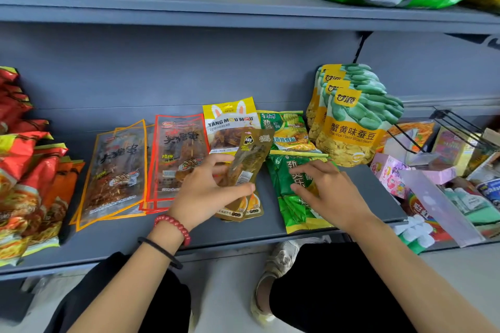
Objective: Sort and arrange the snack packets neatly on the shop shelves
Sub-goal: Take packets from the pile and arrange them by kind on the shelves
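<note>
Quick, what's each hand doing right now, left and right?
Left hand: holding a slim olive-brown foil snack packet.
Right hand: open, fingers resting on the green plastic snack packets.

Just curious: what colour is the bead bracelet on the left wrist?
Dark red; the bracelet shows best in the head view.
</note>
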